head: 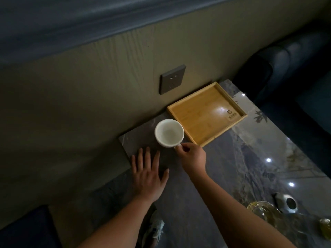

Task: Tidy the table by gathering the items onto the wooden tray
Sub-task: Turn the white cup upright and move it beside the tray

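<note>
A white cup [169, 133] sits upright at the far left corner of the dark marbled desk [223, 169], just left of the wooden tray [200, 111] and close to its near-left edge — whether the two touch cannot be told. The cup is empty, its mouth facing up. The right hand [192, 156] reaches in from the near side and pinches the cup's small handle between thumb and fingers, the rest of the hand curled behind. The left hand [149, 173] lies flat on the desk just near and left of the cup, fingers spread and pointing away, holding nothing.

The tray lies against the wall, bare inside apart from a small printed mark near its right corner, with a bright glare on the wood. On the wall above the cup is a grey socket [172, 79].

At the near right of the desk stand a clear glass jug [263, 210], a silvery ashtray [286, 202] — just beyond it — and a small glass [326, 228] at the frame's edge. A white shoe [155, 230] shows on the floor below.
</note>
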